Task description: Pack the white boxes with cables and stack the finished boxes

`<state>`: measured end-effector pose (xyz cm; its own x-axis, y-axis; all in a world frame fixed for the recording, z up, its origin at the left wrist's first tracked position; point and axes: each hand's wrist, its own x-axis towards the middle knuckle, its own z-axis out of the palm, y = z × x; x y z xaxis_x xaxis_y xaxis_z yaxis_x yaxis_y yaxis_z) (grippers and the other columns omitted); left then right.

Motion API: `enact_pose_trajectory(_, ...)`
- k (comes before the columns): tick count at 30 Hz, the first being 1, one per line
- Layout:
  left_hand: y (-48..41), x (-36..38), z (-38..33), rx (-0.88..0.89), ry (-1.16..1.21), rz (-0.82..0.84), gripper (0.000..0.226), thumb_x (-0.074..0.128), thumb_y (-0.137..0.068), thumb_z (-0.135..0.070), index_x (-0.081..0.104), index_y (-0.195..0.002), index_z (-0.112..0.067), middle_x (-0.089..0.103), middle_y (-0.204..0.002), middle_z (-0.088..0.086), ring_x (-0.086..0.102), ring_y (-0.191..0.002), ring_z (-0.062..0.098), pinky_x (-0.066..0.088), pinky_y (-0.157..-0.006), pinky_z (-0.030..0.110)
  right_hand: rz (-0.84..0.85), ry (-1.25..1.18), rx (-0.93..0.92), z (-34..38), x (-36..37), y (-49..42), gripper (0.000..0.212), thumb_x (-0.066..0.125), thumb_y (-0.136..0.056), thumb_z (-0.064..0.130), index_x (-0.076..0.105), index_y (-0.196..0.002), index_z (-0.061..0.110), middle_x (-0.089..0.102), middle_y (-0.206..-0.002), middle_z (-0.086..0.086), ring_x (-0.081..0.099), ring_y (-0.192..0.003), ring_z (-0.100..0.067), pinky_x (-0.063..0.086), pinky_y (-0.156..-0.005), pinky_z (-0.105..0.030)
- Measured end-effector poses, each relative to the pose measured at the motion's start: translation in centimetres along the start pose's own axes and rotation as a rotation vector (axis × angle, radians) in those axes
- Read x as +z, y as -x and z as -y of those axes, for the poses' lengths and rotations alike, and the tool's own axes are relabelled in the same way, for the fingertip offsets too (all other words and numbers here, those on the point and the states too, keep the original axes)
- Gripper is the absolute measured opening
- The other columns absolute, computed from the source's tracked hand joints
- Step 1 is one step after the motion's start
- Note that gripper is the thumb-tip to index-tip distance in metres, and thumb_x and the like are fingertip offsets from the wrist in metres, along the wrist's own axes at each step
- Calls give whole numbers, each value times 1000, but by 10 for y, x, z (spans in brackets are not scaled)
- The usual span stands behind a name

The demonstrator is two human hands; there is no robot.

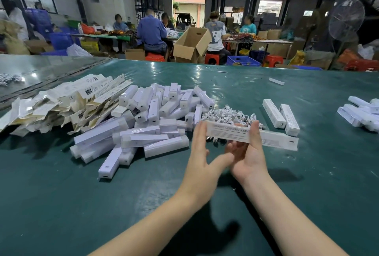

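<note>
A long white printed box [272, 139] lies crosswise just above the green table, and my right hand [249, 153] grips it from below with the thumb over its top. My left hand [202, 149] is flat, fingers straight, its palm against the box's left end. Right behind the box sits a heap of coiled white cables [229, 115]. Left of my hands is a big pile of white lamp sticks [147, 120]. Two closed white boxes [282, 116] lie side by side to the right of the cables.
Flattened box blanks [61, 102] spread across the far left of the green table [205, 204]. More white boxes [361, 114] are heaped at the right edge. One small white piece [276, 81] lies farther back. People work at tables beyond, among cardboard cartons and crates.
</note>
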<state>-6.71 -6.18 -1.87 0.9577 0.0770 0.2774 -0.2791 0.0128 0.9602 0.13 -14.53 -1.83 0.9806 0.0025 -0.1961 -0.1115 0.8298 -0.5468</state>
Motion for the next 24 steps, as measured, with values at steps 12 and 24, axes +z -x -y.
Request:
enact_pose_trajectory(12, 0, 4, 13, -267, -217, 98, 39, 52, -56, -33, 55, -95, -28, 31, -139, 0, 42, -121, 12, 29, -108, 28, 96, 913, -724, 7, 3, 9, 53, 71, -59, 59, 60, -61, 8, 62, -65, -9, 52, -62, -13, 44, -62, -30)
enact_pose_trajectory(24, -46, -86, 32, 115, -1669, -36, 36, 43, -90, -24, 45, -126, -23, 49, -124, -3, 38, -117, 24, 34, -81, 31, 212, 2103, -840, 15, -26, -18, 44, 45, -86, 56, 52, -112, 22, 62, -100, 0, 55, -97, -25, 39, -71, -34)
